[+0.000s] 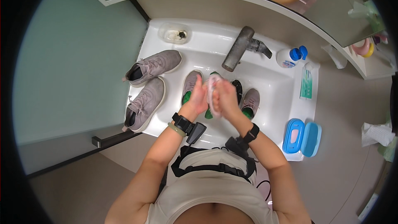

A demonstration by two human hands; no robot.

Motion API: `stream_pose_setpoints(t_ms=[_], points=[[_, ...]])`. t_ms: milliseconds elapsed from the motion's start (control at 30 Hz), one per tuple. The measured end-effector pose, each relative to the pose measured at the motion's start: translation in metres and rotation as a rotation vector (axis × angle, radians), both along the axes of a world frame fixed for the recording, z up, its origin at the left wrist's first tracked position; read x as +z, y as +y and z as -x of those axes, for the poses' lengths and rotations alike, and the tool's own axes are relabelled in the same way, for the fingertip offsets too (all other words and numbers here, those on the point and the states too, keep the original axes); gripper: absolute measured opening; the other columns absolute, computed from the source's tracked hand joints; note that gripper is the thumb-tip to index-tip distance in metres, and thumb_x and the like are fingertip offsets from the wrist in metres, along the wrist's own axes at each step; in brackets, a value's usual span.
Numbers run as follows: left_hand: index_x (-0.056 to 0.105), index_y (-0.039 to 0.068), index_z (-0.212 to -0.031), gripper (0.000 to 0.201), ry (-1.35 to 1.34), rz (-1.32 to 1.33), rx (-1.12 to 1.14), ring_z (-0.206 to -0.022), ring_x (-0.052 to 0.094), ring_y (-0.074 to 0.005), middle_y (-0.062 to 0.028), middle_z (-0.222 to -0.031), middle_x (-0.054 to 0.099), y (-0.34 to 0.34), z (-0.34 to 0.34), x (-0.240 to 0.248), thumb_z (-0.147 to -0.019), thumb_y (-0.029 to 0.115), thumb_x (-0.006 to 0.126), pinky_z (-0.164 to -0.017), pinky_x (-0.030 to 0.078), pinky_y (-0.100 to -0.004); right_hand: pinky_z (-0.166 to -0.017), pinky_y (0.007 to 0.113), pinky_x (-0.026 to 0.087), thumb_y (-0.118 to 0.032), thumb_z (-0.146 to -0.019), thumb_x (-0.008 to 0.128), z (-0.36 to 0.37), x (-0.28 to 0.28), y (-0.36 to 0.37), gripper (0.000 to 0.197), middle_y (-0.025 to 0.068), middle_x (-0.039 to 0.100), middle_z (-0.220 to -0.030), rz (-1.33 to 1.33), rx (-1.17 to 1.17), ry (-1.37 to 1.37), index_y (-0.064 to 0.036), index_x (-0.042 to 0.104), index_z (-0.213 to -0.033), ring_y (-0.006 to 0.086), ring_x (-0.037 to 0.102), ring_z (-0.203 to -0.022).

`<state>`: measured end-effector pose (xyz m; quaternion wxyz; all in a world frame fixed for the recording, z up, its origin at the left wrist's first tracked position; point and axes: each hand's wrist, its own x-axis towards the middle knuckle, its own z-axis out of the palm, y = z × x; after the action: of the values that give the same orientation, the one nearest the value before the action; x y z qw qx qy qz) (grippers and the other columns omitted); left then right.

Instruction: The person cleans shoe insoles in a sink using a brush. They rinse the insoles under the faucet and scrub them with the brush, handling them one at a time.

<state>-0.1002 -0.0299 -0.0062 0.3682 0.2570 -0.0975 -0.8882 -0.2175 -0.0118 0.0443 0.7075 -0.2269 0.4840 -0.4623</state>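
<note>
My left hand (200, 96) is over the sink (271, 87) with its thumb raised. Its other fingers are mostly hidden beside a long pinkish-white thing (213, 91). That thing is smeared by motion, and my right hand (226, 98) is closed around it. A green flat piece (209, 114) shows behind it, its kind unclear. To the left in the basin stands a small greyish-pink shoe (190, 82) with green inside. A matching shoe (251, 99) is to the right, and a black thing (237, 89) shows partly behind my right hand.
Two larger grey-pink sneakers (145, 103) (155, 67) rest on the left rim. A clear dish (169, 33) sits at the back left, near the faucet (240, 47). Along the right are a blue-capped bottle (288, 58), a green-and-white package (306, 84) and an opened blue soap box (294, 136).
</note>
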Motion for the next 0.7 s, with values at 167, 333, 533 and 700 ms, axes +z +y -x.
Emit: stream_pose_setpoints(t_ms=[167,333,533,700], points=[[0.033,0.009,-0.13,0.07,0.002,-0.016,0.021,-0.105,0.051,-0.0216,-0.0081,-0.12,0.049,-0.002,0.012,0.011,-0.087,0.061,0.012,-0.09,0.042,-0.0366,-0.029,0.022,0.024,-0.027,-0.092,0.041,0.029,-0.015,-0.038,0.022,-0.0017,0.037,-0.053,-0.03,-0.152,0.001,-0.007,0.046,-0.084,0.0061,0.032,-0.035],[0.038,0.009,-0.124,0.039,-0.108,-0.04,-0.01,-0.102,0.052,-0.0194,-0.0073,-0.119,0.05,-0.005,-0.001,-0.012,-0.094,0.033,0.034,-0.087,0.044,-0.0351,-0.035,0.023,0.035,-0.02,-0.09,0.041,0.04,-0.03,-0.058,0.018,0.0018,0.047,-0.057,0.189,-0.148,0.202,-0.0043,0.05,-0.091,0.01,0.042,-0.039],[0.048,0.002,-0.113,0.025,-0.437,0.001,0.266,-0.088,0.059,-0.0207,-0.0102,-0.102,0.058,-0.018,-0.002,0.002,-0.09,0.012,0.044,-0.076,0.049,-0.0319,-0.049,0.029,0.043,-0.03,-0.085,0.051,0.033,-0.047,-0.089,0.032,0.0088,0.058,-0.062,0.335,0.129,0.762,-0.0011,0.055,-0.073,0.0173,0.059,-0.056],[0.048,0.001,-0.113,0.027,-0.568,0.166,0.086,-0.085,0.059,-0.0177,-0.0083,-0.095,0.059,-0.039,0.0,0.011,-0.087,0.007,0.048,-0.072,0.049,-0.0287,-0.06,0.038,0.046,-0.031,-0.083,0.051,0.035,-0.038,-0.059,0.03,0.0186,0.061,-0.07,0.337,-0.015,1.001,-0.0016,0.052,-0.086,0.0313,0.062,-0.071]])
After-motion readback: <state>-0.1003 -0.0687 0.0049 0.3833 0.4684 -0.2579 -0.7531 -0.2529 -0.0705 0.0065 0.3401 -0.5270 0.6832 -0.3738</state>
